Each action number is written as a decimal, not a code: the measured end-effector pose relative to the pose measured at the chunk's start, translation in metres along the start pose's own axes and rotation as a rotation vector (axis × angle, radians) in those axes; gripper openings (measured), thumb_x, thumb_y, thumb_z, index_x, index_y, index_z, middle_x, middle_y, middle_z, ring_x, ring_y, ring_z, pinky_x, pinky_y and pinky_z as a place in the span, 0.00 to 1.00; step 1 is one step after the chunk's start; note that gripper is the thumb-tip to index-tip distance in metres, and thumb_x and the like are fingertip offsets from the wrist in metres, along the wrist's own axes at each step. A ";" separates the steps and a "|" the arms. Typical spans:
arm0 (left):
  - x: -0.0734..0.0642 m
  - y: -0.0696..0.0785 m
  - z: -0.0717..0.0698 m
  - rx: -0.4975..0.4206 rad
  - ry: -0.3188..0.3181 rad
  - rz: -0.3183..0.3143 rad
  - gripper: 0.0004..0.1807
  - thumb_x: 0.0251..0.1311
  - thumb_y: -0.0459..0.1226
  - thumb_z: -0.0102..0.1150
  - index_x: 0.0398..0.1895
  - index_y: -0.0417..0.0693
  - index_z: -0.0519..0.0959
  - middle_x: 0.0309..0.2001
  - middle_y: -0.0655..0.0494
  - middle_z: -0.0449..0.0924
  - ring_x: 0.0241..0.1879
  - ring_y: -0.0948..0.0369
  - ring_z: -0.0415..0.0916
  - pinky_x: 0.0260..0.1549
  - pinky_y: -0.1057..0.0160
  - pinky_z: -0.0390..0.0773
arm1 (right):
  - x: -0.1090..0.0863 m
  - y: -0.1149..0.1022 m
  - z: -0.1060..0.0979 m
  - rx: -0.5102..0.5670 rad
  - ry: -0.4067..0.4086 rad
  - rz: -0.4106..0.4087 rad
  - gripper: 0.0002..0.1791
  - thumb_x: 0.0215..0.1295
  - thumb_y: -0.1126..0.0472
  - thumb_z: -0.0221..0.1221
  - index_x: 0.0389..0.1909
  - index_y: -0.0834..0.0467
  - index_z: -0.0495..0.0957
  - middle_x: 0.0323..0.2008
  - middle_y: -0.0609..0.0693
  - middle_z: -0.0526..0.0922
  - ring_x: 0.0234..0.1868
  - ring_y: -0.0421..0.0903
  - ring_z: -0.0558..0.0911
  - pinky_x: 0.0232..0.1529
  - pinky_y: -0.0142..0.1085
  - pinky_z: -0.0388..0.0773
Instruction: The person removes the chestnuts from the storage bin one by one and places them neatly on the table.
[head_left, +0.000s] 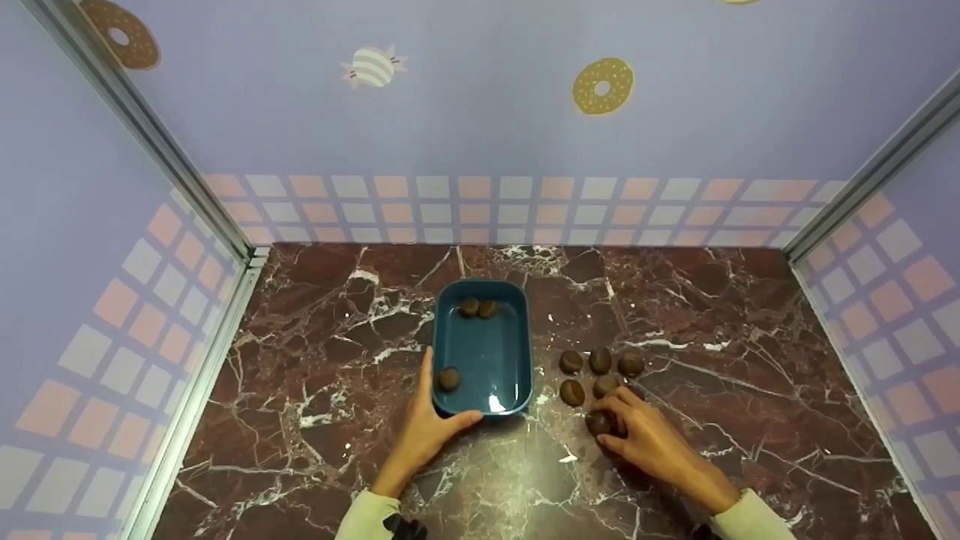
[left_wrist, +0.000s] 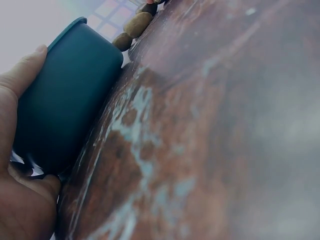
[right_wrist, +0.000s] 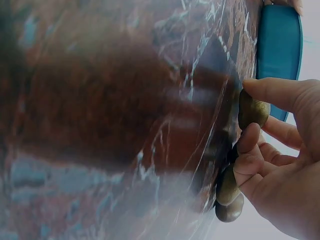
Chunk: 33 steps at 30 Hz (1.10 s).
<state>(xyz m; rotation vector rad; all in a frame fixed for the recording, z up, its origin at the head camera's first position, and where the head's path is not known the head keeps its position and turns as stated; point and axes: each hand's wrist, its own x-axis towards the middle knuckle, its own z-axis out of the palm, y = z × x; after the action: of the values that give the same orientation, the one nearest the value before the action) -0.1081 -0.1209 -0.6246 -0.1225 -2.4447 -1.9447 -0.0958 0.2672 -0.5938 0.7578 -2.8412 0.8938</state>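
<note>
A deep teal rectangular dish [head_left: 484,345] stands on the table, with three smooth brown stones in it: two side by side at the far end and one stone [head_left: 449,379] near the left wall. My left hand [head_left: 431,427] holds the dish's near left corner, thumb along the near rim and fingers up the left side. To the dish's right, my right hand [head_left: 645,442] pinches a brown stone [right_wrist: 254,110] between thumb and finger, low over the tabletop. Several similar stones [head_left: 600,360] lie grouped just beyond that hand, which partly covers some of them.
The table [head_left: 315,450] is glossy, dark red-brown with white marble veins. A patterned lilac wall [head_left: 480,135] closes the back, and side panels with metal edge rails [head_left: 217,360] stand left and right.
</note>
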 end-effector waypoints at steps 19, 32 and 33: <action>0.002 0.002 0.000 -0.017 -0.007 0.011 0.76 0.53 0.44 0.90 0.93 0.51 0.40 0.89 0.39 0.45 0.86 0.40 0.48 0.80 0.35 0.53 | 0.008 0.002 -0.023 0.111 0.012 -0.013 0.25 0.56 0.67 0.82 0.55 0.61 0.87 0.51 0.50 0.84 0.44 0.50 0.86 0.45 0.44 0.88; 0.001 0.000 0.000 -0.030 -0.005 0.013 0.76 0.52 0.45 0.90 0.93 0.50 0.40 0.89 0.39 0.46 0.86 0.40 0.49 0.80 0.35 0.53 | 0.066 -0.024 -0.044 0.279 0.040 -0.020 0.18 0.65 0.60 0.79 0.54 0.58 0.90 0.49 0.49 0.89 0.47 0.45 0.84 0.54 0.43 0.84; 0.001 0.000 0.000 -0.029 -0.006 0.012 0.76 0.52 0.45 0.90 0.93 0.50 0.40 0.89 0.39 0.46 0.86 0.40 0.49 0.80 0.35 0.53 | 0.070 -0.026 -0.043 0.281 0.025 -0.019 0.19 0.65 0.59 0.79 0.54 0.58 0.89 0.50 0.50 0.89 0.48 0.46 0.84 0.54 0.44 0.84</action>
<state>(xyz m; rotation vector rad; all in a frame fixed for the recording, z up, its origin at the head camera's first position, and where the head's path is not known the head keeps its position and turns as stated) -0.1090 -0.1208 -0.6247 -0.1432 -2.4146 -1.9791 -0.1484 0.2413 -0.5301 0.7914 -2.7139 1.3072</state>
